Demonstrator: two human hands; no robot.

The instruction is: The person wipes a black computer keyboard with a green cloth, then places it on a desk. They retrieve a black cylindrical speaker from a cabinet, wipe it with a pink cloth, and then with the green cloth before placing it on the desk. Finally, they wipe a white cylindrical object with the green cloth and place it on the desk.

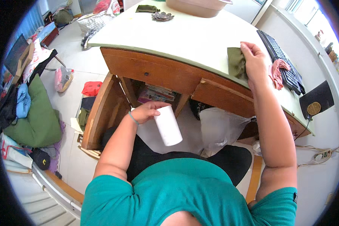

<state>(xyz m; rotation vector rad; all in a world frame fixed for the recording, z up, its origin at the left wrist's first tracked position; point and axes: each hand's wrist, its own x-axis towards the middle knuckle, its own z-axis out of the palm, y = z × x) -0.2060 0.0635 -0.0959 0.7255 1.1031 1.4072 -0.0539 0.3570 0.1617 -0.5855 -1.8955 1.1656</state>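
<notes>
Door stood open just left of the left hand, which was closed thumb-to-fingers on the upper end of the white cylinder; cylinder hung tilted, below-right of that grip, probably end-held to stay clear of the lap. The olive cloth sat near the desk front edge, left of and below the right hand, fingers pinched on its upper right edge, likely for control. Right of that grip: pink rag, keyboard, presumably parked aside.
</notes>
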